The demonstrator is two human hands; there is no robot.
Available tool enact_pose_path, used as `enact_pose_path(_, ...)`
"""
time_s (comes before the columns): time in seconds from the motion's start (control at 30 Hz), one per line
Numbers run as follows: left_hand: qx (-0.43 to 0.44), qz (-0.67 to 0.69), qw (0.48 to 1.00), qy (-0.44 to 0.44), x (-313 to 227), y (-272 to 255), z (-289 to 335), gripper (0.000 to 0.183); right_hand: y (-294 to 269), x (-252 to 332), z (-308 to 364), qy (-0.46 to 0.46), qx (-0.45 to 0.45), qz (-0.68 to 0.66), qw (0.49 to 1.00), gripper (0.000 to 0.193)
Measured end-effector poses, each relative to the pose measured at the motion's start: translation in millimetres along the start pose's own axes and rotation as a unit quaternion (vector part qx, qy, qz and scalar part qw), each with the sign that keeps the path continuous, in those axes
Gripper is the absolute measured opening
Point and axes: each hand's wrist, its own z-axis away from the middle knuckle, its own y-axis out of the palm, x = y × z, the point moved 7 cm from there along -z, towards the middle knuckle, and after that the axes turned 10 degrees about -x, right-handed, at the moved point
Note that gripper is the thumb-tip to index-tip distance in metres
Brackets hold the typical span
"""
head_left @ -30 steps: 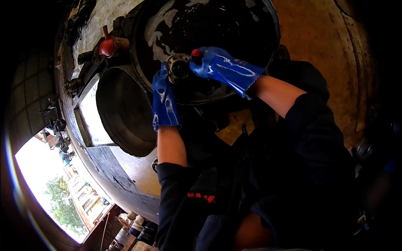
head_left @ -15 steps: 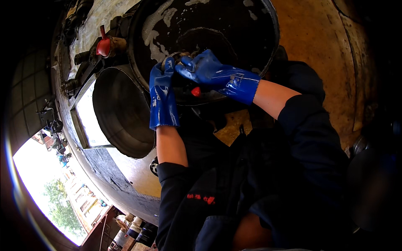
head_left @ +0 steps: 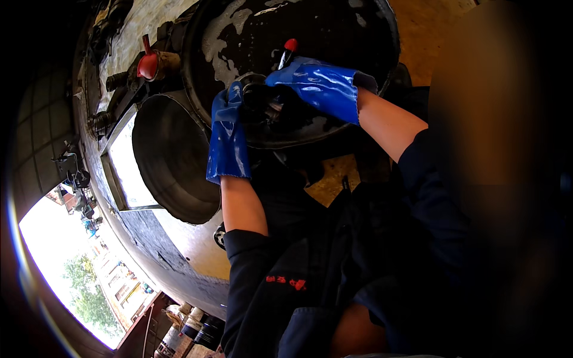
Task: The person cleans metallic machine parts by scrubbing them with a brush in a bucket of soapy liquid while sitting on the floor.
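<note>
Both my hands wear shiny blue gloves and meet over a large black tub (head_left: 227,36) with streaks of white foam inside. My left hand (head_left: 230,140) grips a dark round metal part (head_left: 261,98) from the left side. Over the same part, my right hand (head_left: 319,83) is closed on a thin tool with a red tip (head_left: 290,45), which sticks out above the glove. The lower end of the tool and most of the part are hidden by the gloves.
A second round grey metal basin (head_left: 170,161) lies left of the tub. A red funnel-like piece (head_left: 148,64) and dark fittings sit at the upper left. A bright window opening (head_left: 128,173) is beside the basin. My dark clothing fills the lower right.
My right hand has turned over the part, so the red tip, below the glove half a second ago, now points up above it. My left hand has stayed on the part.
</note>
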Motion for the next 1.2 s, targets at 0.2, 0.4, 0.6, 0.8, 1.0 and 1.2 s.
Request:
enact_pose_path(0.2,0.025,0.032,0.999,-0.013,-12.8,2.9,8.9,0.053,-29.5,17.9,14.7,0.093,-0.062,0.055,0.992,0.043)
enact_pose_path(0.4,0.062,0.027,0.998,-0.004,-23.6,7.2,10.1,0.050,-6.1,14.6,22.8,-0.034,-0.032,-0.048,0.998,0.025)
enact_pose_path(0.6,0.072,-0.002,0.997,0.005,-26.6,20.3,10.8,0.054,6.3,-6.6,7.1,-0.222,-0.024,-0.049,0.974,0.021)
enact_pose_path(0.8,0.073,0.065,0.995,-0.008,2.2,15.4,-2.9,0.052,43.4,25.0,-19.6,-0.006,0.034,0.332,0.943,0.036)
enact_pose_path(1.0,0.047,0.081,0.996,0.005,-10.0,16.3,3.1,0.054,53.7,14.0,-13.3,-0.261,-0.015,0.476,0.840,0.041)
enact_pose_path(1.2,0.100,0.143,0.983,-0.064,-9.0,6.0,13.5,0.048,15.5,11.9,-4.5,-0.242,-0.071,0.540,0.803,0.056)
